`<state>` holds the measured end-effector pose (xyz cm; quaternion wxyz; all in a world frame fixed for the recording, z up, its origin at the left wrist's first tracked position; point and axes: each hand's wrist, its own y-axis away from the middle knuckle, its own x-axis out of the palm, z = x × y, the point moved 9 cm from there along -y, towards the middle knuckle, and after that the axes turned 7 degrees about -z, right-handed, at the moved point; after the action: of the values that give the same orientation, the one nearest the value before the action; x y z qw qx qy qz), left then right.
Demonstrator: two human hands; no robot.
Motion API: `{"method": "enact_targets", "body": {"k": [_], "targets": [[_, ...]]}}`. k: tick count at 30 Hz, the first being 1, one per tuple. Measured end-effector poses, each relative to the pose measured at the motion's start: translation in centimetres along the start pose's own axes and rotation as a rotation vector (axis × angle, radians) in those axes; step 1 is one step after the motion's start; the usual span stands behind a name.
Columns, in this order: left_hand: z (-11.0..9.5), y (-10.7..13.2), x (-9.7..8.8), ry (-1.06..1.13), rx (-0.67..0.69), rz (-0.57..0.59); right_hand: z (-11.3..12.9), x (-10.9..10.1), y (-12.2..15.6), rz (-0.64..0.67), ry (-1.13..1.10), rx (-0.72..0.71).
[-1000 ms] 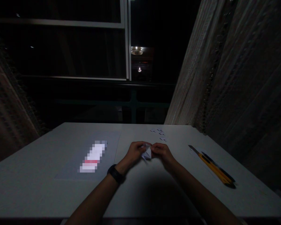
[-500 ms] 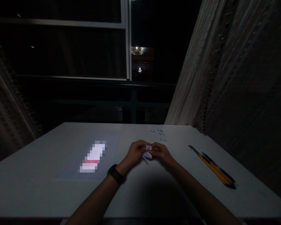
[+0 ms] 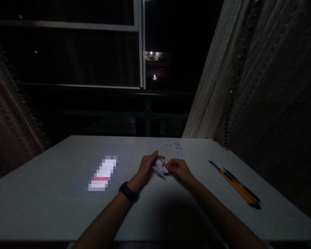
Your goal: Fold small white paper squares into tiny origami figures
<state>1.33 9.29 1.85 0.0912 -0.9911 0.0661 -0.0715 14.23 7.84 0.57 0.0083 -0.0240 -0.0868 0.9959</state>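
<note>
A small folded piece of white paper (image 3: pixel 160 166) is held between both hands just above the middle of the pale table (image 3: pixel 54 214). My left hand (image 3: pixel 146 167) grips its left side, with one finger raised above the paper; a dark watch (image 3: pixel 128 192) is on that wrist. My right hand (image 3: pixel 179 170) pinches the paper's right edge with fingers closed. The scene is dim and fine detail of the folds is hard to see.
A yellow-and-black utility knife and pens (image 3: pixel 238 186) lie at the right of the table. Several small paper scraps (image 3: pixel 176 148) sit beyond my hands. A flat sheet with a blurred patch (image 3: pixel 103 173) lies left. Curtains (image 3: pixel 261 86) hang on both sides of a dark window (image 3: pixel 93 52).
My left hand has shifted its grip and a finger has lifted above the paper. The folded paper has tilted and spread a little wider between the hands.
</note>
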Motion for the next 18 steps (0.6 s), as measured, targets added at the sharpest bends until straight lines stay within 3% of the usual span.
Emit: {"method": "enact_targets", "body": {"k": [4,11,18], "targets": [[0.4,0.3,0.2,0.06,-0.097,-0.029,0.6,-0.2,0.1,-0.024,0.129,-0.107],[1.3,1.0,0.7,0.248,-0.278,0.047,1.5,-0.6,0.4,-0.084,0.33,-0.218],[1.6,1.3,1.1,0.201,-0.305,0.09,2.4,-0.5,0.9,-0.109,0.382,-0.249]]}}
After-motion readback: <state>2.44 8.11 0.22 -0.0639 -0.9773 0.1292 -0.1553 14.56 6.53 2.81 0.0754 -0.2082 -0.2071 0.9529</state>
